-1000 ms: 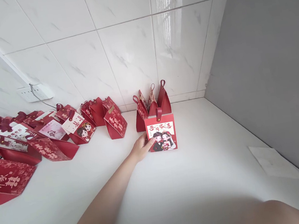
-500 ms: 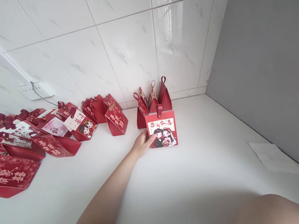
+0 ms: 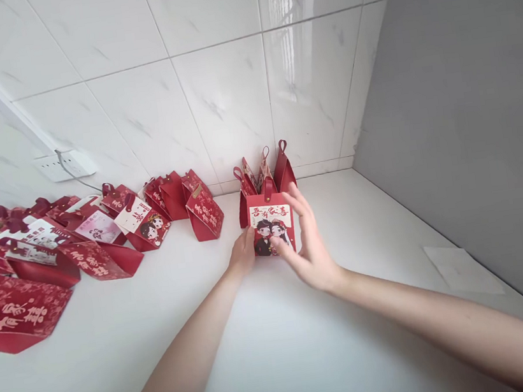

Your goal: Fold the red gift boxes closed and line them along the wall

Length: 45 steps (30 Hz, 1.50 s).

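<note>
A small red gift bag with a cartoon couple on its front stands on the white counter near the wall. My left hand touches the bag's lower left side, fingers curled against it. My right hand is at the bag's right side, fingers spread, thumb on its front. Directly behind the bag stand three more red bags against the tiled wall.
Several red gift bags lie and stand in a heap along the wall at the left. A wall socket with a cable sits above them. A white paper sheet lies by the grey wall on the right.
My right hand has come in from the lower right and reached the bag's right side. The bag has shifted slightly back and left toward the three bags; my left hand stays on it.
</note>
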Available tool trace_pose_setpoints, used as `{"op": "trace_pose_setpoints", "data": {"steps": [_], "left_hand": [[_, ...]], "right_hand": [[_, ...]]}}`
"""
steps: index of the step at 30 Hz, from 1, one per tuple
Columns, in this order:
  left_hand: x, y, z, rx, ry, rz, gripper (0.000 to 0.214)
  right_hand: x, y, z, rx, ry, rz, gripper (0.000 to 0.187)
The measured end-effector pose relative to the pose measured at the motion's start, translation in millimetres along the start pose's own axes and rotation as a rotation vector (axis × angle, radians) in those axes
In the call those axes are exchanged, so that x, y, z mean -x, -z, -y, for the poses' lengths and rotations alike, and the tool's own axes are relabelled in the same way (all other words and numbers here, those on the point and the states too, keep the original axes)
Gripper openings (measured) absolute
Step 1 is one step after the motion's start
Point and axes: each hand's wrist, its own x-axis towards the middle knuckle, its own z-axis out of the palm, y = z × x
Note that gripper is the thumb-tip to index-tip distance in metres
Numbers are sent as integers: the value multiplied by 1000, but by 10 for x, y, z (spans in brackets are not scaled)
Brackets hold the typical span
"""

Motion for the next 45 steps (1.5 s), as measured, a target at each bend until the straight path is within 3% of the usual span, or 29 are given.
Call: {"op": "trace_pose_setpoints", "data": {"steps": [5,8,10,14,20,25,30,33,35,37,40,42,45], "left_hand": [[-21,23,42,33,19,-54,51],[-12,35,55,16,-25,-90,47],[-17,32,67,115,-72,-26,47],[-48,25,93,406,-81,113,49],[-81,53,115,567,-10,183,49],[-65,83,93,554,30,189,44],[-37,74,33,565,52,278,46],[-42,39,40,440,12,128,46],[-41,16,46,268,-51,-60,48],[-24,-1,32,58,-148,-136,54],[29,-22,-18,-245,-269,22,79],[64,-37,-47,-359,-271,143,99],[88,-51,-67,-339,-213,189,98]], "right_hand": [[257,-269,-866,-279,-535,21,78],[309,-296,-1082,-446,-650,47,54],[286,-255,-1138,-446,-632,137,42],[237,-140,-1174,-396,-548,297,42],[250,-127,-1206,-276,-378,316,46],[239,-120,-1191,-284,-384,318,48],[248,-88,-1172,-255,-386,324,44],[261,-79,-1156,-253,-397,288,38],[276,-83,-1143,-212,-311,255,34],[297,-91,-1133,-134,-225,237,43],[324,-95,-1116,-36,-162,245,61],[328,-83,-1090,8,-87,244,58],[316,-58,-1028,-63,2,195,56]]}}
